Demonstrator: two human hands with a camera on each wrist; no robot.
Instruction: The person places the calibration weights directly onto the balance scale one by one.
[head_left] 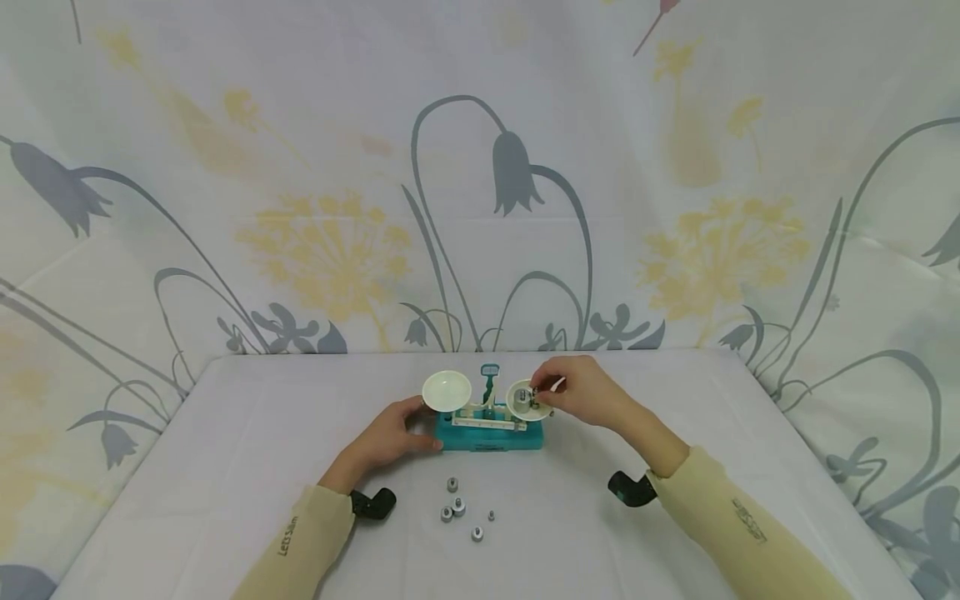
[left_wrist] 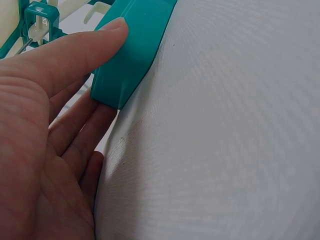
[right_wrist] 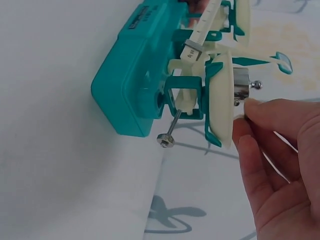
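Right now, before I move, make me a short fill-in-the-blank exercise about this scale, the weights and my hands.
1. The left hand touches the scale's teal ____.
2. The right hand is at the pan on the person's ____.
3. The weights lying on the table number ____.

Missing words: base; right; five.

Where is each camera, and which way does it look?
Head: on the head, facing forward and down at the scale; left hand, right hand and sleeves show.
Left wrist: on that wrist, facing the scale's base; the left hand shows.
Right wrist: on that wrist, facing a pan; the right hand shows.
Shared: both wrist views show the teal base.
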